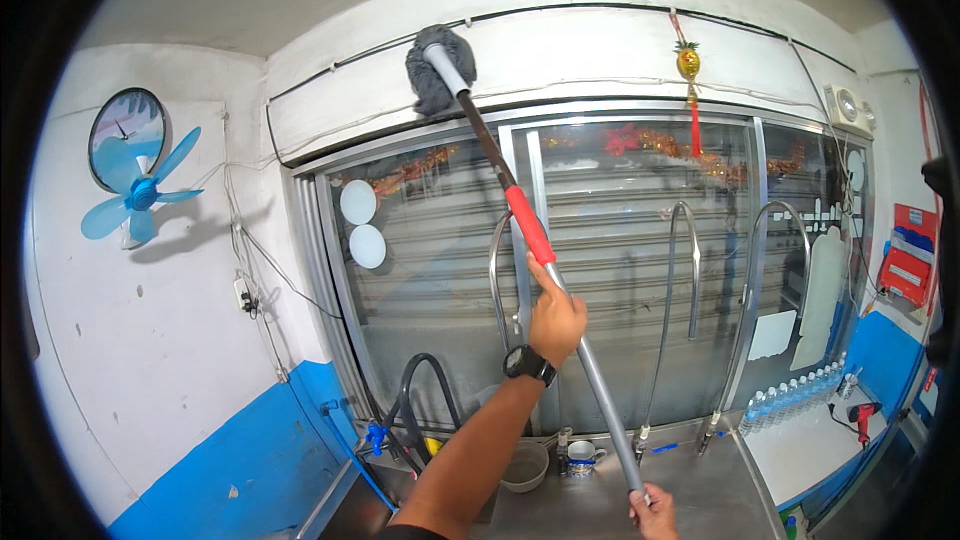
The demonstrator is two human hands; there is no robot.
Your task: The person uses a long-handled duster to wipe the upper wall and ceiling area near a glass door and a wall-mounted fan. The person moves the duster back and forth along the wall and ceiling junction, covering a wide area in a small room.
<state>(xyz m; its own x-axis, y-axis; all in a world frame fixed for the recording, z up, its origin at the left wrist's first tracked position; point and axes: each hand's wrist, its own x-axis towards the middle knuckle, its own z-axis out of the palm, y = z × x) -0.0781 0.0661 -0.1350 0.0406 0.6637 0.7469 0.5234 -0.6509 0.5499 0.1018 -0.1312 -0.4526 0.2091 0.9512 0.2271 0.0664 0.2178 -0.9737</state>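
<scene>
A long-handled duster (pixel 598 380) slants up from the lower right, with a silver pole, a red sleeve and a dark upper section. Its fluffy grey head (pixel 430 90) is up at the white wall, just above the left part of the window frame and over the black cable. My left hand (pixel 557 322), with a black watch on the wrist, is closed round the pole just below the red sleeve, one finger stretched along it. Down at the pole's lower end, my right hand (pixel 654 513) grips it, partly cut off by the picture's edge.
Sliding glass windows (pixel 630 290) stand ahead, with curved metal spouts (pixel 685 240) before them. Below is a steel counter (pixel 590 515) with a bowl (pixel 525 468) and a cup (pixel 583 455). A blue fan (pixel 143 192) hangs left; bottles (pixel 795 398) line the right ledge; a gold ornament (pixel 688 62) hangs above.
</scene>
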